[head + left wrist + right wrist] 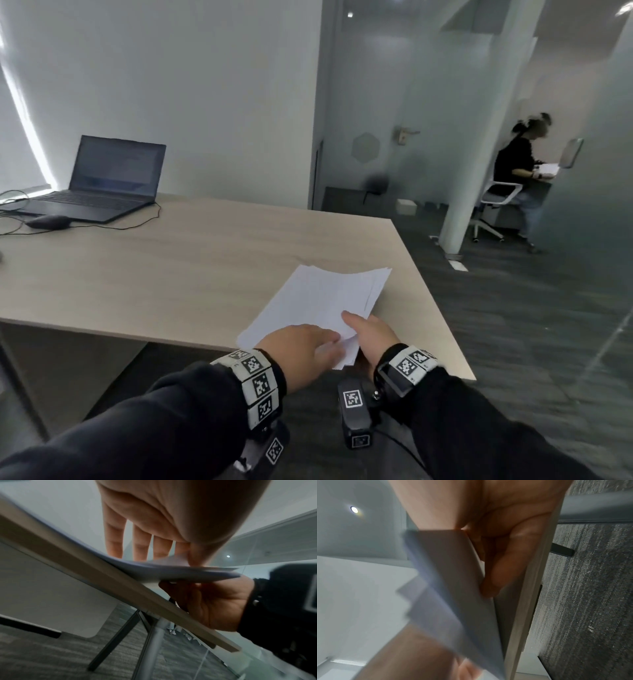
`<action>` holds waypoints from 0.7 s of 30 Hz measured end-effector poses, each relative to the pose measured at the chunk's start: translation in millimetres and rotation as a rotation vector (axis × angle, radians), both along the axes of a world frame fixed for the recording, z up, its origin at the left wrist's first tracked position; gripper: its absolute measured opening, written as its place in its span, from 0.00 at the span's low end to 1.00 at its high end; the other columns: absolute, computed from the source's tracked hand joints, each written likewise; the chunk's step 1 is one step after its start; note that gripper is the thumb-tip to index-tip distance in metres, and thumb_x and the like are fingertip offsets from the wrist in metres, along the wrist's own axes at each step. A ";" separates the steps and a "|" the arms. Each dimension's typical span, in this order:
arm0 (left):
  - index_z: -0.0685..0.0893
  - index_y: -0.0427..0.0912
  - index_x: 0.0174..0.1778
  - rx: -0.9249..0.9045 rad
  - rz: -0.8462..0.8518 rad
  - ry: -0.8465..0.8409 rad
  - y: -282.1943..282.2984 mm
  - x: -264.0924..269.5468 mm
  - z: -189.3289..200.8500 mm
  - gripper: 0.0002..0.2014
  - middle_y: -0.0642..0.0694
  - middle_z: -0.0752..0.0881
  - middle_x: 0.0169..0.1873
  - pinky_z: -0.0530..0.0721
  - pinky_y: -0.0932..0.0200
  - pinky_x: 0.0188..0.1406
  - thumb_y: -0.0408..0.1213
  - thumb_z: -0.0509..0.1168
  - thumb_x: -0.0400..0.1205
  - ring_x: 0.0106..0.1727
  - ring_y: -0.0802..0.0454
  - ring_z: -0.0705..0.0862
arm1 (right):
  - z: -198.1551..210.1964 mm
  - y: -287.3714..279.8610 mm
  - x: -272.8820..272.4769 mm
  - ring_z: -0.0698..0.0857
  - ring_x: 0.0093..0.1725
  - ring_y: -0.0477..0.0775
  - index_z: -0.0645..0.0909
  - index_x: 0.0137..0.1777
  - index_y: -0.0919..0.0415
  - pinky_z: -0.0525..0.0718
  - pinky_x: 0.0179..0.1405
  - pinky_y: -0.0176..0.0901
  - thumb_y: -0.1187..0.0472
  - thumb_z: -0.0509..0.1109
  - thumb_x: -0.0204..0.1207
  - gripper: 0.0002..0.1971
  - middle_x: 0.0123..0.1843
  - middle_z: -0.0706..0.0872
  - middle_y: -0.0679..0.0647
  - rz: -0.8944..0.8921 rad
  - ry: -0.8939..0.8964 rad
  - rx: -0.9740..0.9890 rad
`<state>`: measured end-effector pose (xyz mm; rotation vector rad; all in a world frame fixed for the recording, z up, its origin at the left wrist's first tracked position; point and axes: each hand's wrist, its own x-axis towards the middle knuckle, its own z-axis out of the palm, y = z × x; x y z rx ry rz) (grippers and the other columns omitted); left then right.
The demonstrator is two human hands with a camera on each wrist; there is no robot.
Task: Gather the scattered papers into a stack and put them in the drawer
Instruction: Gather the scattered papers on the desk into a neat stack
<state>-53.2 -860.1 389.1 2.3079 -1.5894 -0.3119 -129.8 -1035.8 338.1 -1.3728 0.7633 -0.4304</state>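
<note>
A stack of white papers (325,298) lies at the near right part of the wooden table (171,267), its near corner hanging over the edge. My left hand (329,342) rests on top of that corner with its fingers (142,540) straight. My right hand (356,329) grips the same corner, thumb on top and fingers curled underneath. In the left wrist view the paper stack (171,572) lifts slightly off the table edge (85,563) above the right hand (205,601). The right wrist view shows the sheets (453,588) fanned and blurred. No drawer is in view.
An open laptop (109,181), a black mouse (48,222) and cables sit at the table's far left. Beyond the table's right edge are carpet, a white column (479,137) and a person seated on an office chair (520,164). Table legs (154,642) stand below.
</note>
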 end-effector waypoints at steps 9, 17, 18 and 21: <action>0.69 0.50 0.81 -0.224 0.415 0.255 6.1 51.4 6.3 0.30 0.49 0.70 0.80 0.70 0.53 0.74 0.57 0.62 0.83 0.77 0.47 0.73 | 37.0 12.3 -27.1 0.89 0.59 0.62 0.85 0.58 0.55 0.84 0.65 0.61 0.72 0.65 0.80 0.14 0.58 0.91 0.58 0.041 -0.085 -0.133; 0.79 0.37 0.72 -0.521 0.541 1.057 -0.7 93.3 21.7 0.22 0.36 0.88 0.60 0.85 0.39 0.61 0.35 0.69 0.81 0.58 0.35 0.88 | 48.6 -8.8 -34.3 0.87 0.61 0.69 0.82 0.64 0.60 0.82 0.65 0.68 0.74 0.65 0.81 0.15 0.61 0.90 0.63 0.067 -0.245 -0.049; 0.82 0.35 0.67 -0.561 0.504 1.093 -2.8 92.4 24.9 0.18 0.35 0.90 0.56 0.85 0.36 0.61 0.32 0.69 0.81 0.56 0.33 0.89 | 51.1 -9.7 -32.5 0.88 0.60 0.67 0.84 0.62 0.58 0.83 0.65 0.65 0.73 0.65 0.81 0.15 0.59 0.91 0.61 0.066 -0.242 -0.080; 0.88 0.41 0.55 -0.651 0.471 0.983 -12.2 91.9 31.4 0.18 0.36 0.92 0.52 0.83 0.31 0.63 0.39 0.75 0.68 0.55 0.32 0.89 | 59.9 -14.1 -25.0 0.89 0.56 0.60 0.86 0.56 0.50 0.84 0.64 0.62 0.70 0.67 0.81 0.14 0.55 0.93 0.53 0.051 -0.205 -0.220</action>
